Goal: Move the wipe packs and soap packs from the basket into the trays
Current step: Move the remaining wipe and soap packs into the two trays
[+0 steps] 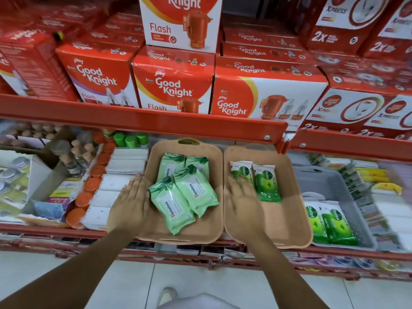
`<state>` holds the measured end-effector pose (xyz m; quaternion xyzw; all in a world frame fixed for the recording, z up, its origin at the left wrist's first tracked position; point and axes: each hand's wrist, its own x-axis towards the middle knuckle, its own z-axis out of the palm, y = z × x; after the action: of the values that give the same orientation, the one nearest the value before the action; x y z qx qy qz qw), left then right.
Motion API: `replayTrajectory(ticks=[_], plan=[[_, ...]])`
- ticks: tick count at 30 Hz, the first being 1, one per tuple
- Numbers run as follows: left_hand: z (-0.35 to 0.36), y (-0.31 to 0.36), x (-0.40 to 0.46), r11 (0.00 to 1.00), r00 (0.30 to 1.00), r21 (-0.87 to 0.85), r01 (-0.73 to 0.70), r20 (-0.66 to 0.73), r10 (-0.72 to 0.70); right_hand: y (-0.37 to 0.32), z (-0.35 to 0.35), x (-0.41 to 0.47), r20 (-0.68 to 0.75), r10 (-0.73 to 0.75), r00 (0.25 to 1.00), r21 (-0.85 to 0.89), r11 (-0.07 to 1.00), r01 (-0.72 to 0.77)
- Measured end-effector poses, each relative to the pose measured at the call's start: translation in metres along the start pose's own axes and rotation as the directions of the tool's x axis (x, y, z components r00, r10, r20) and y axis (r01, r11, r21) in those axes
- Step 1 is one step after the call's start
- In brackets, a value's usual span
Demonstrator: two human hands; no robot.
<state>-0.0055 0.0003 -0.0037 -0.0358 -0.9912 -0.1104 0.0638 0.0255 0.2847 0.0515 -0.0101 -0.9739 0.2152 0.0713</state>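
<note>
Hovering palm-down over the trays (214, 233): left hand (130, 205), right hand (242, 208), fingers flat, extended, empty.

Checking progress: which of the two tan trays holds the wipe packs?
The left tan plastic tray, beside the left hand, holds pale green wipe packs; the right tray holds dark green soap packs.

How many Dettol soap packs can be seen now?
4: two lie in the right tray, at and; two remain in the grey basket, at and. More may be hidden beneath.
</note>
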Motion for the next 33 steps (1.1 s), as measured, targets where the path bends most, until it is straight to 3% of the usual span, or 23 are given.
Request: replayTrajectory(ticks=[7, 9, 13, 18, 23, 27, 33], plan=[[0.004, -0.001, -0.003, 0.999, 1.000, -0.036, -0.004, -0.026, 0.003, 0.140, -0.044, -0.014, -0.236, 0.345, 0.909, 0.001, 0.935, -0.354], [0.004, 0.001, -0.002, 0.999, 1.000, -0.036, -0.004, -0.023, 0.003, 0.171, -0.047, -0.016, -0.215, 0.460, 0.861, -0.007, 0.881, -0.473], [0.003, 0.007, -0.003, 0.999, 1.000, -0.037, -0.012, -0.017, 0.011, 0.210, -0.045, -0.017, -0.019, 0.631, 0.775, -0.036, 0.775, -0.631], [0.001, 0.004, -0.004, 1.000, 1.000, -0.017, 0.007, -0.007, -0.007, 0.224, -0.043, -0.012, 0.177, 0.603, 0.778, -0.149, 0.798, -0.584], [0.003, 0.007, -0.006, 1.000, 1.000, -0.024, 0.017, 0.001, -0.017, 0.224, -0.045, -0.011, 0.196, 0.539, 0.819, -0.294, 0.829, -0.475], [0.006, 0.006, -0.008, 1.000, 1.000, -0.025, 0.006, 0.010, -0.006, 0.226, -0.055, -0.013, 0.125, 0.504, 0.854, -0.250, 0.849, -0.465], [0.007, 0.008, -0.006, 0.999, 1.000, -0.031, 0.018, 0.007, -0.018, 0.198, -0.082, -0.003, -0.186, 0.341, 0.921, -0.269, 0.884, -0.382]])
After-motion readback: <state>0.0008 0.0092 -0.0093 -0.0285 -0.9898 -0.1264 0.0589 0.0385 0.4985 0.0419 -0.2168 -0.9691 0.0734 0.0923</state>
